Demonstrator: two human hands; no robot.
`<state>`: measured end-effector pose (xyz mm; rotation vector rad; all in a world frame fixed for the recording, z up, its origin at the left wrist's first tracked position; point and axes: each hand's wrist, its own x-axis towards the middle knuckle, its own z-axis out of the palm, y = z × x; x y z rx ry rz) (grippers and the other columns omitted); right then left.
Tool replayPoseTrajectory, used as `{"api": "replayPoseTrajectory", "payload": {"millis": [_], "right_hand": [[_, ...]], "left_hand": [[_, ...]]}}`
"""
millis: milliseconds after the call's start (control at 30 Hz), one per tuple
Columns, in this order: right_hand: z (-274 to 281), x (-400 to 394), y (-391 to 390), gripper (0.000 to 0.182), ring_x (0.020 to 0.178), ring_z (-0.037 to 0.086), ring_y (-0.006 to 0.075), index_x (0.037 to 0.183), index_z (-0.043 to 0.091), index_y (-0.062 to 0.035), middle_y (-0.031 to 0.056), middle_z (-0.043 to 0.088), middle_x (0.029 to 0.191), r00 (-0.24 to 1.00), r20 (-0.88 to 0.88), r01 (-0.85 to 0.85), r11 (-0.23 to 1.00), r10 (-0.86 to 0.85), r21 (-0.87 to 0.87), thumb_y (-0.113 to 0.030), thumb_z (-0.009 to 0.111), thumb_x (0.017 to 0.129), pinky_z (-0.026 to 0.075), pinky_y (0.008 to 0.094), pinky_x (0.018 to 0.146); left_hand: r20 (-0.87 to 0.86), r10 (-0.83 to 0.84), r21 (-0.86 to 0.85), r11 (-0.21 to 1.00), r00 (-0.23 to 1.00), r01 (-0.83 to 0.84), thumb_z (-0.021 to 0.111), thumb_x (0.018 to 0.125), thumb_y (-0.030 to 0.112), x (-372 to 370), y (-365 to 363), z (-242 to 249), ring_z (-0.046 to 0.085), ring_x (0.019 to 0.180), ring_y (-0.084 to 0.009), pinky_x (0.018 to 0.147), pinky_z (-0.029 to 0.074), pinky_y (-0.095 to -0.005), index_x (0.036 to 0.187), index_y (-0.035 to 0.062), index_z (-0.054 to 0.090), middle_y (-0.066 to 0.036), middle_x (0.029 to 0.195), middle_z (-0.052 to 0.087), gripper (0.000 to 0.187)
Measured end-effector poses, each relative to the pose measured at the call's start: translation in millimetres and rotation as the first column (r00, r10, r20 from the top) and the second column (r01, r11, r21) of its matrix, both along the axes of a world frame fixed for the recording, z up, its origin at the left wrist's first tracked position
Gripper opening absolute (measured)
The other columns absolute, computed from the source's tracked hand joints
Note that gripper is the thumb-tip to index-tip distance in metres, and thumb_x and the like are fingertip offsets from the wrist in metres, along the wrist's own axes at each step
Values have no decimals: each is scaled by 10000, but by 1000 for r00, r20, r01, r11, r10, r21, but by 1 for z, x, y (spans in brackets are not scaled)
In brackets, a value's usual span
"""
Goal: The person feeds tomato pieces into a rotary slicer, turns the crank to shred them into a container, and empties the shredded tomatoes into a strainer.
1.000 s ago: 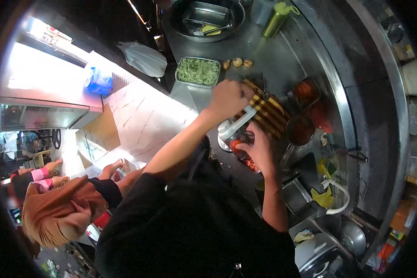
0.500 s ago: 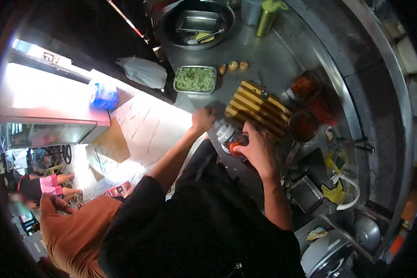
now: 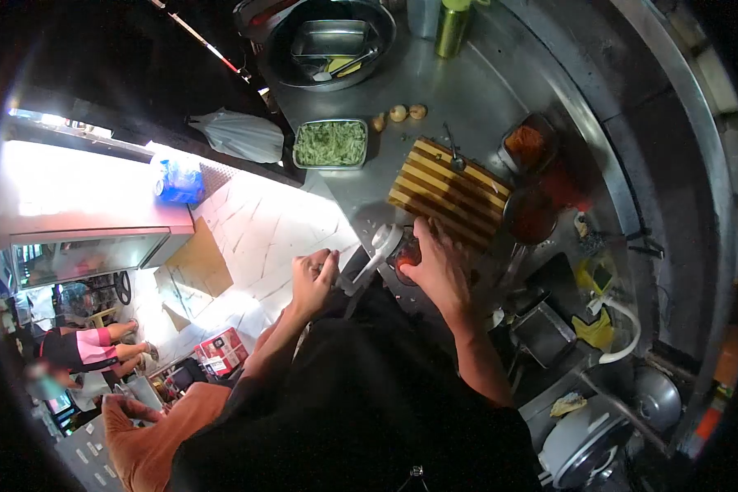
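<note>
A hand-crank food chopper [image 3: 386, 239] with a white lid and a clear bowl stands at the counter's near edge, with something red inside. My right hand [image 3: 439, 266] is wrapped round the bowl from the right side. Its white crank handle [image 3: 369, 271] points toward me and to the left. At the end of that crank my left hand [image 3: 312, 283] is closed, its fingers curled; they hide the knob. Just beyond the chopper lies a striped wooden cutting board [image 3: 447, 193], with a spoon [image 3: 457, 160] at its far edge.
Shredded green vegetable fills a metal tray [image 3: 330, 166]; several onions [image 3: 398, 113] sit beside it. A large metal basin [image 3: 283, 61] is at the back. On the right are containers of red food [image 3: 529, 146] and a white faucet [image 3: 634, 332]. A person in orange [image 3: 164, 435] is at lower left.
My left hand has swung toward me and to the left, and the crank now points that way. My right hand keeps its hold on the bowl. The whole view has shifted slightly.
</note>
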<state>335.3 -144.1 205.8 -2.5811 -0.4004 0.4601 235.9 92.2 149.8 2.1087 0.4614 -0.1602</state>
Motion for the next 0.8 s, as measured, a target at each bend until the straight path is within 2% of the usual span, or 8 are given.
{"api": "replayPoseTrajectory", "payload": {"millis": [100, 167, 233, 400, 500, 600, 700, 800], "right_hand": [[-7, -1, -7, 551, 1101, 622, 368, 1141, 532, -79, 111, 616, 1174, 993, 103, -67, 991, 55, 115, -184, 853, 706, 494, 506, 857], [-7, 3, -10, 547, 1103, 622, 366, 1137, 535, -80, 105, 612, 1180, 998, 28, -60, 988, 56, 143, -169, 851, 699, 496, 507, 848], [-8, 4, -8, 545, 1104, 620, 367, 1135, 536, -83, 99, 610, 1186, 999, 5, -39, 988, 39, 148, -155, 849, 695, 499, 503, 845], [4, 1, -5, 562, 1072, 625, 432, 1235, 524, -73, 192, 585, 1287, 998, 16, -61, 996, 60, 68, -132, 815, 758, 504, 519, 895], [-5, 4, -21, 531, 1076, 628, 426, 1209, 547, -92, 179, 630, 1212, 990, -114, -56, 968, 86, 245, -122, 821, 755, 505, 516, 875], [-1, 3, -20, 493, 1066, 633, 409, 1198, 559, -108, 146, 661, 1129, 990, -137, -2, 984, 26, 178, -110, 809, 774, 508, 504, 869], [-9, 8, -25, 463, 1045, 635, 406, 1173, 567, -93, 148, 663, 1106, 995, 22, -97, 952, 95, 292, -92, 807, 778, 514, 484, 860], [-2, 13, -30, 487, 1063, 650, 371, 1226, 580, -95, 151, 662, 1163, 989, -97, -66, 927, 110, 369, -98, 808, 795, 529, 459, 878]], "left_hand": [[98, -40, 160, 987, 994, 24, 544, 962, 275, 12, 14, -86, 620, 602, -385, 603, 470, -478, 719, -16, 613, -189, 664, 633, 386], [-138, -18, 180, 983, 990, 43, 532, 980, 423, 65, 7, -116, 671, 751, -448, 679, 508, -527, 803, -16, 691, -249, 749, 670, 499], [-20, -72, 362, 929, 997, 75, 564, 949, 483, 133, -7, -157, 687, 837, -469, 778, 536, -537, 906, 1, 747, -280, 785, 682, 518], [188, -141, 308, 948, 972, 78, 582, 923, 416, 212, -60, -59, 684, 838, -452, 778, 541, -505, 913, 16, 750, -257, 830, 704, 435], [336, -116, 53, 993, 935, 104, 574, 932, 242, 182, -52, -7, 648, 723, -432, 690, 502, -482, 876, -4, 713, -240, 766, 672, 288], [428, -174, 45, 984, 887, 171, 539, 951, 196, 149, -61, 47, 556, 586, -334, 596, 429, -436, 786, -36, 622, -180, 635, 587, 297], [350, -88, -49, 993, 933, 112, 522, 958, 185, 102, -50, 56, 485, 523, -210, 524, 352, -379, 692, -40, 516, -102, 564, 499, 348], [367, -107, -52, 989, 924, 135, 533, 948, 240, 51, -17, 27, 459, 481, -168, 496, 338, -362, 626, -18, 496, -72, 540, 486, 415]]}}
